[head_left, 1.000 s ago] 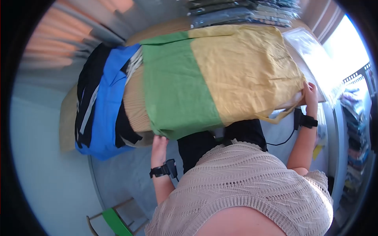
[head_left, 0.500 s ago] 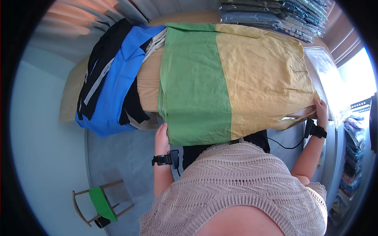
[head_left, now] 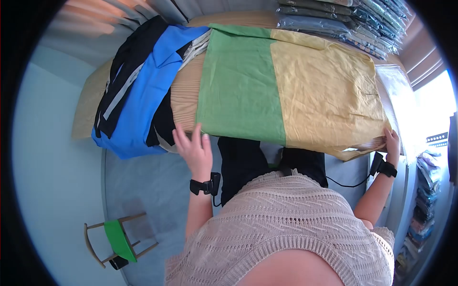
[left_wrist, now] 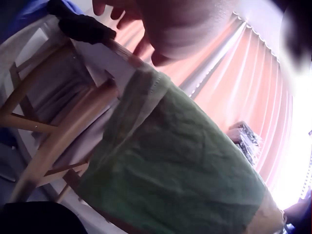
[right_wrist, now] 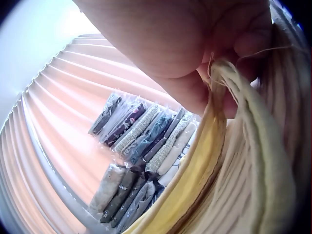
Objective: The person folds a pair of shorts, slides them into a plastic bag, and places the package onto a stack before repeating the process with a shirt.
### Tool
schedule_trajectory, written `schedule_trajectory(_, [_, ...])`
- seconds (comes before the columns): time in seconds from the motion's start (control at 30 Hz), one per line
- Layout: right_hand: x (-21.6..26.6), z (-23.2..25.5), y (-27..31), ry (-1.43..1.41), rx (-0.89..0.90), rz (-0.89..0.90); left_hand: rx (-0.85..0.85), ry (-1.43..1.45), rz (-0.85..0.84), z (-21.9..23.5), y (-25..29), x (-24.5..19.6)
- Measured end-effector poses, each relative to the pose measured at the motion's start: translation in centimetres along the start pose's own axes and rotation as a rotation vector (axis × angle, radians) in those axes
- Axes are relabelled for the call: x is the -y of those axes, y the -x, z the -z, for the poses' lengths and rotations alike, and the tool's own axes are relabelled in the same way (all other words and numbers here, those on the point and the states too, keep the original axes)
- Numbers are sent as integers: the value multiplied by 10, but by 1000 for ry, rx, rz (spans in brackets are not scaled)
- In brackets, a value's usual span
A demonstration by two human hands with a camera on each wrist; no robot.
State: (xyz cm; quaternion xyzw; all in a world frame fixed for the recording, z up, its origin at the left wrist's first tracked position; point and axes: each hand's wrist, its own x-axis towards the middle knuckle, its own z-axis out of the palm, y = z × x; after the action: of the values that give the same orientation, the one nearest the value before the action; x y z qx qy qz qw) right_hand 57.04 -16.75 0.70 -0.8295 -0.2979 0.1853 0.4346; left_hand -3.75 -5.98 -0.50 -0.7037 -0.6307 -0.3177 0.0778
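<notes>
A wide cloth (head_left: 243,86), green on the left and yellow on the right, lies spread over the wooden table. My left hand (head_left: 196,152) hovers by its near green corner, fingers spread and nothing held. In the left wrist view that hand (left_wrist: 183,29) is above the hemmed green edge (left_wrist: 148,92). With my right hand (head_left: 392,143) I pinch the near yellow corner. The right wrist view shows a yellow edge and a pale folded strip (right_wrist: 253,126) with loose threads at those fingers, partly hidden by the hand.
Blue and black clothes (head_left: 138,100) hang over the table's left end. Stacked bagged garments (head_left: 334,21) stand at the back right, beside clear plastic (head_left: 398,95). Behind on the left floor is a chair with a green back (head_left: 119,240). Bagged items fill a rack (head_left: 424,190) at right.
My left hand has let go of the green corner and spread its fingers. The cloth's near edge, first drawn toward my body, now lies along the table edge. The right hand keeps its pinch.
</notes>
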Motion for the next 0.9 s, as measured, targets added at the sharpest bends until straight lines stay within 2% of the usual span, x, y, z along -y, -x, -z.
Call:
schedule_trajectory(0.03, [3, 1, 2, -18, -3, -13, -122, -79, 39, -2, 3, 8])
schedule_trajectory(0.07, [4, 0, 4, -35, -6, -27, -119, -84, 40, -2, 8, 16])
schedule_trajectory(0.13, [0, 0, 1, -53, -2, -37, -234, 34, 197, 3, 14, 24])
schedule_trajectory(0.17, [1, 0, 2, -54, -4, -40, -272, 39, 134, 5, 15, 24])
schedule_trajectory(0.27, [-7, 3, -5, -36, 15, -28, -175, 176, 148, 9, 20, 6])
schedule_trajectory(0.3, [-11, 4, -7, -24, 28, -12, -210, 159, 84, 6, 18, -1])
schedule_trajectory(0.47, [-12, 5, -6, -56, 3, -20, -203, 114, 66, -16, 4, -22])
schedule_trajectory(0.6, [-24, 9, -16, -45, 53, -31, -226, 97, 49, -20, 0, -14])
schedule_trajectory(0.9, [-23, 7, -14, -45, 44, -24, -262, 65, 60, -26, 4, -10])
